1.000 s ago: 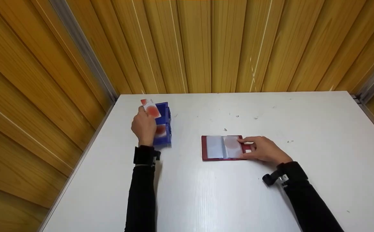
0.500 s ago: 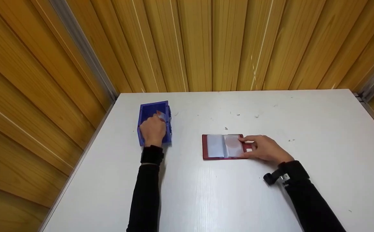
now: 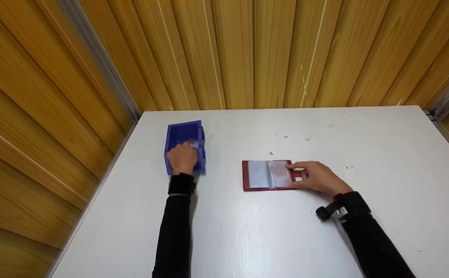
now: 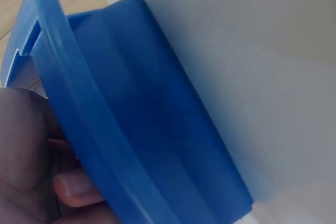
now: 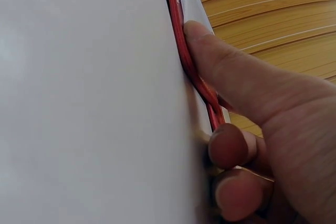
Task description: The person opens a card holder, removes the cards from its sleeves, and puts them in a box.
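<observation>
My left hand [image 3: 183,157] reaches into a blue plastic bin [image 3: 174,129] at the table's left, fingers curled. A card [image 3: 193,144] pokes out past the knuckles, mostly covered by the hand. In the left wrist view the bin's wall [image 4: 152,103] hides part of the fingers [image 4: 79,184]. A red card holder [image 3: 246,175] lies spread flat with clear sleeves [image 3: 258,174]; a pale round print shows in the right-hand sleeve. My right hand [image 3: 317,178] pinches the holder's right side. The right wrist view shows the thumb [image 5: 226,66] against its red edge [image 5: 181,45].
The white table [image 3: 224,231] bears small dark scuffs [image 3: 271,153] beyond the holder. Yellow wood-look panels [image 3: 267,54] rise behind and to the left. A black wrist camera [image 3: 323,213] projects from the right wrist near the tabletop.
My left hand, with the red-printed card, has come down from above the bin's left edge into the bin, then slightly nearer. The right hand and card holder have stayed put.
</observation>
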Tool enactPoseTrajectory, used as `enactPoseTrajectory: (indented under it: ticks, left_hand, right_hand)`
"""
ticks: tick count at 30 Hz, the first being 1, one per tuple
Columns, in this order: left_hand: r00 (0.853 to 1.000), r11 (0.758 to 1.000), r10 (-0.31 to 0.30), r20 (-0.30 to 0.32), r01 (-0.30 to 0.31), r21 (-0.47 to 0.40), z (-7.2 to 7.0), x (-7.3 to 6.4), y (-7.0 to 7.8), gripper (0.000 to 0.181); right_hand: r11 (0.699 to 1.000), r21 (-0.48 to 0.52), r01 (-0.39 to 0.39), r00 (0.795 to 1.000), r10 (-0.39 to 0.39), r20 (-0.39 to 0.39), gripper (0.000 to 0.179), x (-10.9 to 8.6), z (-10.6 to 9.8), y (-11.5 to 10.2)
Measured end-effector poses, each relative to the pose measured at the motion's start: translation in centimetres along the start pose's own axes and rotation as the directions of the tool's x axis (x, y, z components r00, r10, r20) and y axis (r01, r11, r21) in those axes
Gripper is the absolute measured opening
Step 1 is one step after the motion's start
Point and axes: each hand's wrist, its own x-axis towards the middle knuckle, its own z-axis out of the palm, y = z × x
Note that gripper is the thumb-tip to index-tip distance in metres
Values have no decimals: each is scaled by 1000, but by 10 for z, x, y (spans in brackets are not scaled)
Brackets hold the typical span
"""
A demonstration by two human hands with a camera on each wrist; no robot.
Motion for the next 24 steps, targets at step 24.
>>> enactPoseTrajectory:
  ticks: [24]
  left_hand:
    - [998, 997, -60, -30, 58, -58, -7, 1, 4, 33]
  right_hand:
    - [1000, 18, -3, 1000, 3, -11, 76, 1, 1, 0]
